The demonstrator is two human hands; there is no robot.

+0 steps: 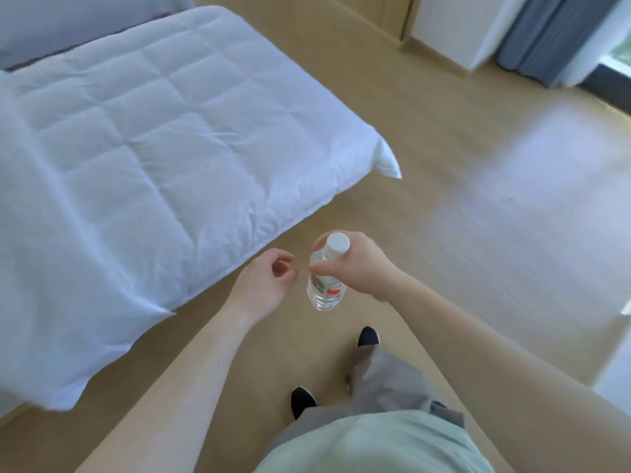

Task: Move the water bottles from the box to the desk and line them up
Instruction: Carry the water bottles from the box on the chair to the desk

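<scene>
The person wears a pale mint-green cotton top (386, 445), loose grey-taupe trousers (386, 387) and black slip-on shoes (302, 401), forearms bare.

A bed (143, 138) covered by a white quilted duvet (164, 107) fills the left side of a room with a pale wood-look floor (478, 216). Daylight falls in a bright, washed-out patch on the floor at right. In the far right corner, grey curtains (546, 32) hang beside a window (621, 52). A white wall panel (454, 25) stands next to a light wooden door frame (408, 15).
</scene>
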